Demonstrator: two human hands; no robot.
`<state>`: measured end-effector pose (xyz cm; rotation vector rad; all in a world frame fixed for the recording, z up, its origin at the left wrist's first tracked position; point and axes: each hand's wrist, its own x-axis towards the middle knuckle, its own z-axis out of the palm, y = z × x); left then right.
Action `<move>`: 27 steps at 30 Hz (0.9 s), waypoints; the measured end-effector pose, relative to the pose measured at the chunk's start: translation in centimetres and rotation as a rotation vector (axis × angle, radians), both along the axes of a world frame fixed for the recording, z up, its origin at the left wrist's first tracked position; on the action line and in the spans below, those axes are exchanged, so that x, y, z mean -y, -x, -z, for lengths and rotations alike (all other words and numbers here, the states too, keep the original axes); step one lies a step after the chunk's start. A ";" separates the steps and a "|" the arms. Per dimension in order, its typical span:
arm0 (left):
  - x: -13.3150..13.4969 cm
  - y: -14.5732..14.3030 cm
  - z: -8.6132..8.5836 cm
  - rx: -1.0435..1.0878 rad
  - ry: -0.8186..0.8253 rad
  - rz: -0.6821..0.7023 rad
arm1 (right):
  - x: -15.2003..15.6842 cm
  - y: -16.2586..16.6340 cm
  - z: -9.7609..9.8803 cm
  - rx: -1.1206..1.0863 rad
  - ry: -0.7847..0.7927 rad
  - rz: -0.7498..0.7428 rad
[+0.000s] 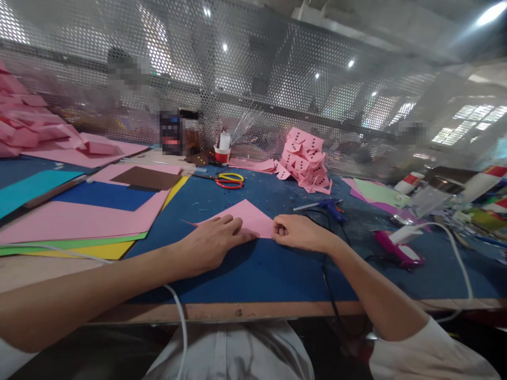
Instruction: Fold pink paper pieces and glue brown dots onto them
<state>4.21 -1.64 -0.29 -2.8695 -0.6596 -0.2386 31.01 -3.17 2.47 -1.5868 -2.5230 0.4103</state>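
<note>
A sheet of pink paper lies on the blue tabletop in front of me, its upper edges meeting in a point at the far side. My left hand rests on the left part of the paper, fingers reaching along its near edge and pressing down. At the paper's right corner, my right hand is closed, with the corner between thumb and curled fingers. Part of the paper is hidden under both hands.
Beyond the paper are scissors, a blue glue gun and a stack of dotted pink pieces. Coloured sheets lie left. A magenta device with a white cable sits right. A perforated metal screen stands behind.
</note>
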 end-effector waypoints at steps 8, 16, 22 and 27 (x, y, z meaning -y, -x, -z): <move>0.1 0.0 -0.1 0.000 -0.001 -0.002 | 0.0 -0.4 0.1 -0.004 0.016 -0.002; 0.1 0.0 -0.1 -0.009 0.016 -0.006 | -0.1 -0.8 -0.3 0.034 0.039 0.007; 0.0 -0.1 0.0 -0.016 0.022 -0.012 | -0.1 -1.1 -0.5 0.054 0.045 -0.002; 0.0 -0.1 -0.1 -0.016 0.023 -0.012 | -0.3 -1.4 -0.3 0.079 0.047 0.011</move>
